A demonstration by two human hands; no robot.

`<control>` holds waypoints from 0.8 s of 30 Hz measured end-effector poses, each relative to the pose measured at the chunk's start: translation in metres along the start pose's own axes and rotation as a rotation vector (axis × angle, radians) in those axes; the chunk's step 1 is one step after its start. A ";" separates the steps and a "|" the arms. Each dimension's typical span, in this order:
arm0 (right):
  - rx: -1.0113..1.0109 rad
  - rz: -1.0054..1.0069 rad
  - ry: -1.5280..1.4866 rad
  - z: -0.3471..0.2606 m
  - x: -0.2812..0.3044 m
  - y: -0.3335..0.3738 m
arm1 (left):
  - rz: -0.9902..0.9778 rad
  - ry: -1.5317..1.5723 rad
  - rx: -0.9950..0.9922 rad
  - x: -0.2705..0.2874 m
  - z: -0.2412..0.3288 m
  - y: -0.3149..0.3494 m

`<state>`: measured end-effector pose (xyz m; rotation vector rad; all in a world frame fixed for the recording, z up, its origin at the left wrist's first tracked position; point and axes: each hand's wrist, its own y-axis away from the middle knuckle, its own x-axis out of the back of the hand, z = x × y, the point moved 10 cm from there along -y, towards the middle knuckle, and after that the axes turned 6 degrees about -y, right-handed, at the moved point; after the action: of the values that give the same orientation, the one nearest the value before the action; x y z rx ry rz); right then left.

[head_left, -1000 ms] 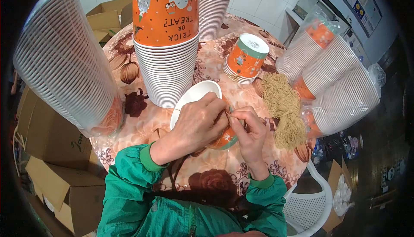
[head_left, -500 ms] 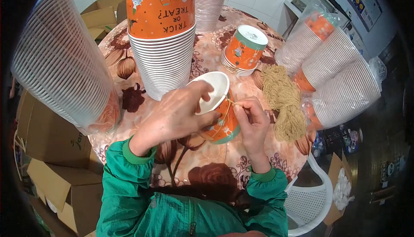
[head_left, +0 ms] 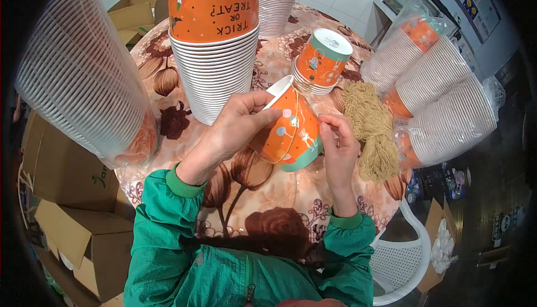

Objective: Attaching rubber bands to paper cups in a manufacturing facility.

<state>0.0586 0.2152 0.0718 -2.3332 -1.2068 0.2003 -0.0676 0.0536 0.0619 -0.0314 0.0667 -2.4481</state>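
A small orange and green paper bucket (head_left: 281, 133) is held tilted above the table, its white rim toward the upper left. A thin tan cord (head_left: 296, 125) hangs in a loop down its printed side from near the rim. My left hand (head_left: 238, 122) grips the bucket by the rim, thumb on the outside and fingers partly hidden behind. Just right of the bucket, my right hand (head_left: 340, 147) has thumb and forefinger pinched on what looks like a strand of the cord.
Tall nested bucket stacks (head_left: 215, 75) and a wrapped stack (head_left: 84, 78) stand at left. A short upturned stack (head_left: 323, 61) sits beyond the bucket. A tan cord skein (head_left: 369, 131) and bagged stacks (head_left: 447, 119) lie right. Cardboard boxes (head_left: 84, 240) and a white chair (head_left: 400, 259) flank the table.
The bucket has turned so its printed side faces me more and its inside shows less. My left hand has shifted to the rim; my right hand has moved slightly right.
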 end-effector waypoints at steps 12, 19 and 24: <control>-0.048 0.097 0.007 0.031 0.018 -0.004 | 0.105 0.616 -0.067 -0.003 -0.036 -0.021; 0.059 0.065 0.304 0.010 0.011 -0.005 | 0.073 0.691 -0.002 -0.007 -0.037 -0.023; -0.036 0.094 -0.005 0.016 0.018 -0.005 | 0.134 0.458 -0.207 0.001 -0.025 -0.019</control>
<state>0.0599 0.2374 0.0621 -2.4242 -1.1124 0.2192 -0.0815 0.0686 0.0382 0.4287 0.5064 -2.2595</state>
